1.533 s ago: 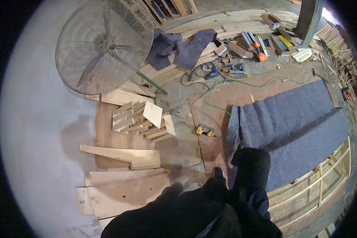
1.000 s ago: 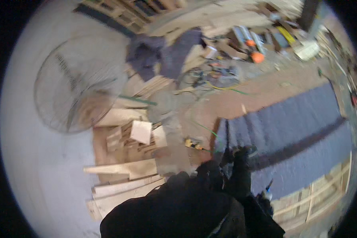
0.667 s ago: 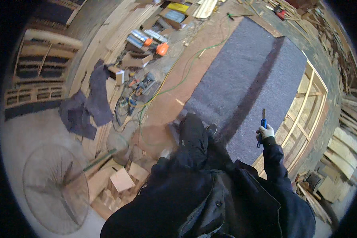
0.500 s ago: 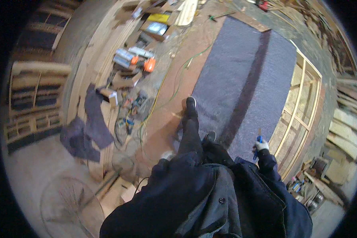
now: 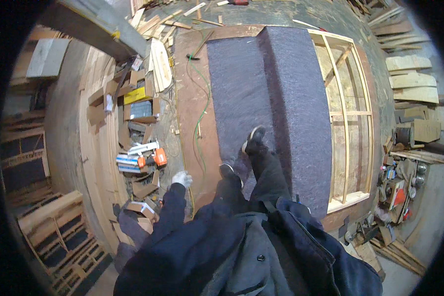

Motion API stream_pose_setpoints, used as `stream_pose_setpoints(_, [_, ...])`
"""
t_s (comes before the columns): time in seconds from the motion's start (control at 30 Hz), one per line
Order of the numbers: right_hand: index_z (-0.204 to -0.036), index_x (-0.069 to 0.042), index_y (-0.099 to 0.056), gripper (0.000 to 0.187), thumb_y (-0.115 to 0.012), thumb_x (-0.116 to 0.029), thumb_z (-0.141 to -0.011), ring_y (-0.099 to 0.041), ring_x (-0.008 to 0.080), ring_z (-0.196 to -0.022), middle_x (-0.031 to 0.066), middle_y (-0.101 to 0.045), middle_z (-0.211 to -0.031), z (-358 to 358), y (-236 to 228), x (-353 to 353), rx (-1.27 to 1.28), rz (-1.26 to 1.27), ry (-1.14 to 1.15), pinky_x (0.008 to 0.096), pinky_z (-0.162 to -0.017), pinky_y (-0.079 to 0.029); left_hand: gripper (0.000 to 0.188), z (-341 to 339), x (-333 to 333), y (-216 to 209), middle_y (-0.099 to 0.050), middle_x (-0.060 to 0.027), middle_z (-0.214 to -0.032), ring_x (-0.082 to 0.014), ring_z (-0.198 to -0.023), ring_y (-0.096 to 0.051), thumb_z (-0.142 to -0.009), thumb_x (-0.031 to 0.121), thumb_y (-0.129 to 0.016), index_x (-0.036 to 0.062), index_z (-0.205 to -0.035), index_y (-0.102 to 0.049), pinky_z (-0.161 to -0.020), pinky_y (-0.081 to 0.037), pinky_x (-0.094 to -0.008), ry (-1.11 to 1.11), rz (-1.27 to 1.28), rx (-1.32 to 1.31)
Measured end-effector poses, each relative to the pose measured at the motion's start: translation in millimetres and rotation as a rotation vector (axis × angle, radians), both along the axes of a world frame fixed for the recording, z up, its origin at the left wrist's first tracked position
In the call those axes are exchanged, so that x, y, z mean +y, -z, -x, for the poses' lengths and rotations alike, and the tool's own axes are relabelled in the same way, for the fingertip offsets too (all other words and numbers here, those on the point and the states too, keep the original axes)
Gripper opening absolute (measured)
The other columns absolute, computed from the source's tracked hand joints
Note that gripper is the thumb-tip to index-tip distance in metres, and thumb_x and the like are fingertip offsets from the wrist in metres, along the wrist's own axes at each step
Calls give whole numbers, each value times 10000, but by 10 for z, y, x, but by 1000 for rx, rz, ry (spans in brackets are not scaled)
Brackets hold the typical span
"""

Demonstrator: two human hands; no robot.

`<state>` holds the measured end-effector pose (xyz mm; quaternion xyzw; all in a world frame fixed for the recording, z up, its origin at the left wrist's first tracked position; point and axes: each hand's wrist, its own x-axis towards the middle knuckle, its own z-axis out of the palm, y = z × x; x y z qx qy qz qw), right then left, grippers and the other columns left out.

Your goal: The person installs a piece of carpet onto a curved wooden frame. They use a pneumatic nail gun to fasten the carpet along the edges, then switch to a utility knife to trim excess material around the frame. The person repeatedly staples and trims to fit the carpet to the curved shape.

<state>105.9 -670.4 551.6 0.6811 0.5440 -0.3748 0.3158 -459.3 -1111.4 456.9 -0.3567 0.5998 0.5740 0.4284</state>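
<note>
My left hand (image 5: 182, 178), in a white glove, hangs over the edge of the brown board (image 5: 192, 148), beside a green hose (image 5: 201, 123). Its fingers are loosely bent and I see nothing in them. My right hand is almost wholly hidden by my dark jacket; only a small blue tip (image 5: 297, 198) shows at the jacket's edge. Dark grey felt-like sheeting (image 5: 237, 89) lies under my feet, with a raised, folded-over part (image 5: 303, 113) along its right side. One of my shoes (image 5: 254, 138) is on the sheeting near this raised part.
A wooden frame (image 5: 348, 113) with crossbars stands along the sheeting's right side. Left of the board are orange-and-silver tools (image 5: 153, 157), open cardboard boxes (image 5: 143, 109) and long planks (image 5: 91, 118). Scrap wood (image 5: 163, 24) lies at the far left; tools and cans (image 5: 397, 187) lie right.
My view has turned and shifted right. My left hand has come out clearly over the board's left side. My right hand, seen earlier holding a blue-handled tool, is now behind the jacket.
</note>
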Motion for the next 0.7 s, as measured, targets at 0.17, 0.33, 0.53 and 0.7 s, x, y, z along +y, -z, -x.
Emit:
stream_pose_setpoints(0.17, [-1043,-35,-752,499,-797,-429,-739,-729,308,-924,182,-750,-957,793,491,306,64,51,74,435,-837,-543,302,1281,1579,-176,-701,-121,-901,-250,-661,-670,-1011,266,-561,91,-1256,-585,-555,-523,-360,202,-4,108])
stream_pose_setpoints(0.33, [-1049,-37,-750,504,-800,-433,-742,-728,307,-931,186,-750,-973,1838,1143,1372,107,77,13,434,-843,-543,265,1927,3322,-87,-713,-147,-923,-289,-759,-703,-973,200,-630,73,-1205,-626,-621,-568,-401,359,-111,78])
stream_pose_setpoints(0.53, [-1035,-3,-684,225,-697,-171,-885,-706,262,-691,134,-709,-825,3737,946,3233,321,120,429,415,-625,-563,309,2395,5053,185,-717,-123,-979,-218,-755,-703,-1013,269,-571,44,-1220,-618,-650,-558,-369,714,-8,-86])
stream_pose_setpoints(0.7, [-1003,-21,-577,131,-617,-113,-919,-612,211,-490,105,-637,-708,5346,450,4604,483,124,446,376,-440,-497,296,3122,6556,603,-712,-121,-945,-205,-715,-679,-988,284,-624,36,-1150,-636,-615,-547,-337,746,-64,-28])
